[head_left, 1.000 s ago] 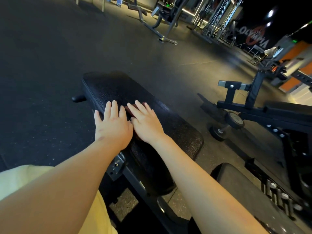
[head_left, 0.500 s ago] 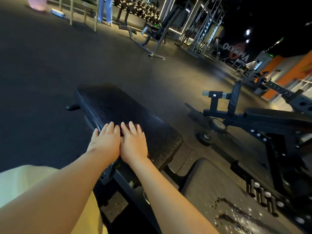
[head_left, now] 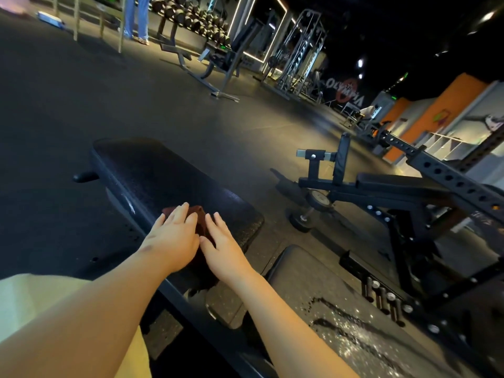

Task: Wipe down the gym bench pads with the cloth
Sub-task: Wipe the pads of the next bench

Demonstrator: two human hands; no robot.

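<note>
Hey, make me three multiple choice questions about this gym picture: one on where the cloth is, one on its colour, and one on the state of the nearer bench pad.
1. Where is the cloth?
A. In a bucket.
B. On the farther pad, under both hands.
C. Hung on a wall hook.

2. What colour is the cloth?
A. White.
B. Bright blue.
C. Dark reddish brown.

3. How is the nearer pad?
A. Streaked with wet droplets.
B. Covered by a towel.
C. Wrapped in plastic.

Answers:
1 B: the left hand and right hand press it flat on that pad.
2 C: dark reddish fabric shows between the two hands.
3 A: glistening streaks lie across it.
</note>
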